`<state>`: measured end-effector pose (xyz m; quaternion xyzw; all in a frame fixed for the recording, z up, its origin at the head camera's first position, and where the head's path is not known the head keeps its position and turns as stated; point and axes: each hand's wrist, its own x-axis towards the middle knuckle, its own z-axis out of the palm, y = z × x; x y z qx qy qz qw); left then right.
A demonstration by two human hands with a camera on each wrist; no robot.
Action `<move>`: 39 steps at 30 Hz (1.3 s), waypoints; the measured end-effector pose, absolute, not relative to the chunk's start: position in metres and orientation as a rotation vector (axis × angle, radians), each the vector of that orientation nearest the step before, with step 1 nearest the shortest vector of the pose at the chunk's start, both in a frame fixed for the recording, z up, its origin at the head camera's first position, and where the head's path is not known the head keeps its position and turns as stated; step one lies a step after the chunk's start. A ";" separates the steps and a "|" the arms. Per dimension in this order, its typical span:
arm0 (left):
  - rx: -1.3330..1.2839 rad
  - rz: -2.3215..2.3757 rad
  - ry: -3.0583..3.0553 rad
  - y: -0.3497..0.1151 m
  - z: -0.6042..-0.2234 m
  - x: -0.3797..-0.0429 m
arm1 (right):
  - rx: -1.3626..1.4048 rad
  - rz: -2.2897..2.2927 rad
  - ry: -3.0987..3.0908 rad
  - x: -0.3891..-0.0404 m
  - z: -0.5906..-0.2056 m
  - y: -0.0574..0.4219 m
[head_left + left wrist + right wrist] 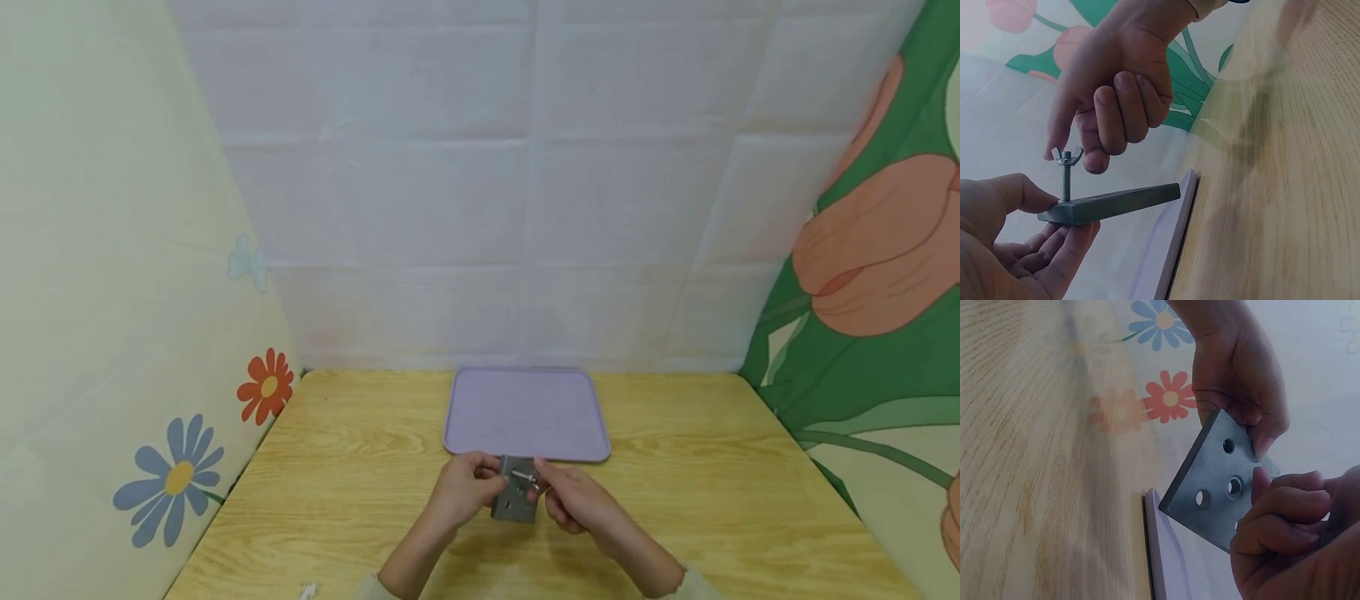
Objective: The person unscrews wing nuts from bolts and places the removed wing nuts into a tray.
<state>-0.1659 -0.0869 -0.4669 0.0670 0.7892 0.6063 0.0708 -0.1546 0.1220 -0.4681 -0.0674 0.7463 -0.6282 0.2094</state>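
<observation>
My left hand (463, 487) holds a grey metal plate (1202, 470) by one edge, thumb on top and fingers beneath. Several round holes pass through the plate. Near the gripped edge a threaded bolt (1065, 185) stands up from it, and a wing nut (1065, 160) sits near the bolt's upper end. My right hand (585, 500) has its index finger and thumb at either side of the wing nut, the index tip against one wing. Its other fingers are curled in. In the right wrist view those fingers cover part of the plate and hide the wing nut.
A lilac tray (527, 412) lies on the wooden table (360, 492) just beyond the hands. At the lower left a small white object (308, 592) is partly cut off by the frame. Patterned cloths hang at both sides, and a white cloth at the back.
</observation>
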 end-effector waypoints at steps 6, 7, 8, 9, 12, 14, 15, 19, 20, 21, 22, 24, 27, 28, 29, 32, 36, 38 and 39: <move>0.208 1.825 2.377 -0.086 -0.468 -0.167 | -0.178 -1.720 2.116 -0.153 -0.465 0.120; 0.206 1.824 2.378 -0.086 -0.468 -0.167 | -0.171 -1.711 2.139 -0.153 -0.465 0.120; 0.204 1.823 2.379 -0.086 -0.467 -0.167 | -0.163 -1.702 2.166 -0.152 -0.464 0.120; 0.204 1.820 2.382 -0.086 -0.467 -0.167 | -0.153 -1.689 2.201 -0.152 -0.464 0.119; 0.200 1.814 2.385 -0.086 -0.467 -0.167 | -0.177 -1.620 2.370 -0.150 -0.461 0.117; 0.194 1.808 2.385 -0.087 -0.466 -0.167 | -0.243 -1.537 2.524 -0.148 -0.459 0.115; 0.192 1.804 2.387 -0.087 -0.466 -0.167 | -0.282 -1.486 2.605 -0.147 -0.459 0.114; 0.171 1.789 2.384 -0.087 -0.465 -0.167 | -0.451 -1.273 2.884 -0.144 -0.457 0.112; 0.169 1.789 2.383 -0.087 -0.465 -0.167 | -0.481 -1.233 2.933 -0.143 -0.457 0.111; 0.169 1.788 2.383 -0.087 -0.465 -0.167 | -0.509 -1.191 2.979 -0.142 -0.457 0.111; 0.167 1.789 2.381 -0.088 -0.465 -0.167 | -0.536 -1.154 3.021 -0.142 -0.457 0.111; 0.167 1.795 2.375 -0.088 -0.465 -0.167 | -0.585 -1.090 3.093 -0.140 -0.457 0.111; 0.165 1.799 2.369 -0.088 -0.465 -0.167 | -0.657 -1.018 3.169 -0.138 -0.458 0.110; 0.165 1.801 2.365 -0.088 -0.464 -0.167 | -0.676 -0.998 3.190 -0.138 -0.458 0.110; 0.165 1.804 2.363 -0.088 -0.465 -0.167 | -0.694 -0.984 3.206 -0.137 -0.458 0.110; 0.168 1.804 2.364 -0.088 -0.465 -0.167 | -0.732 -0.955 3.249 -0.135 -0.457 0.109; 0.173 1.804 2.372 -0.088 -0.466 -0.166 | -0.762 -0.950 3.277 -0.134 -0.457 0.108; 0.165 1.802 2.370 -0.088 -0.466 -0.166 | -0.750 -0.983 3.262 -0.134 -0.457 0.109; 0.162 1.803 2.368 -0.088 -0.466 -0.165 | -0.727 -1.020 3.242 -0.135 -0.457 0.109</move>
